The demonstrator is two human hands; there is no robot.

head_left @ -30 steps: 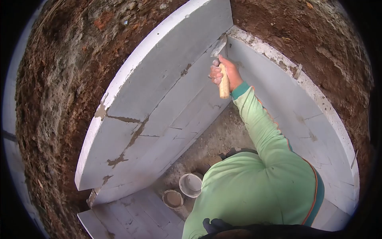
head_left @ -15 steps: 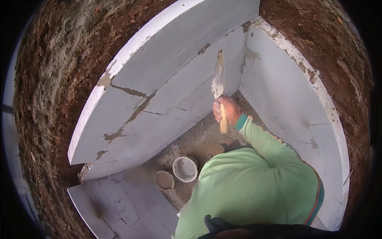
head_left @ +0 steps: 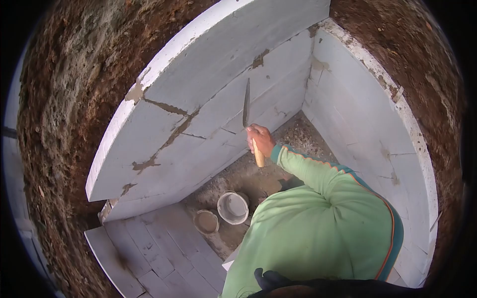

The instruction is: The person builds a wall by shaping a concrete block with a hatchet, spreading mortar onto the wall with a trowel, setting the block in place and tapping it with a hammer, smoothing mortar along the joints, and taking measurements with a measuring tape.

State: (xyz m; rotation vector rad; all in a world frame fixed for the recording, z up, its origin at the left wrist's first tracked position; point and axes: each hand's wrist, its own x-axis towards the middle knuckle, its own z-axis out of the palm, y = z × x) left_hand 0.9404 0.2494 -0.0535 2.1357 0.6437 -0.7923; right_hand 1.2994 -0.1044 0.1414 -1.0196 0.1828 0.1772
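My right hand (head_left: 261, 140) is closed around the wooden handle of a trowel (head_left: 246, 104). The blade points up, seen nearly edge-on, in front of the left block wall (head_left: 213, 104). Grey mortar (head_left: 171, 136) marks the joints of that wall, with another patch (head_left: 259, 59) above the blade. My left hand is not visible; the green-shirted body covers the lower middle of the view.
Two round buckets stand on the dirt floor, a larger pale one (head_left: 233, 207) and a smaller one (head_left: 206, 222). Another block wall (head_left: 367, 124) rises on the right, and a low one (head_left: 164, 248) at the lower left. Brown earth (head_left: 74, 99) surrounds the walls.
The trowel has come away from the far corner, down and to the left, and its blade has turned edge-on. The view has shifted, showing more of the floor.
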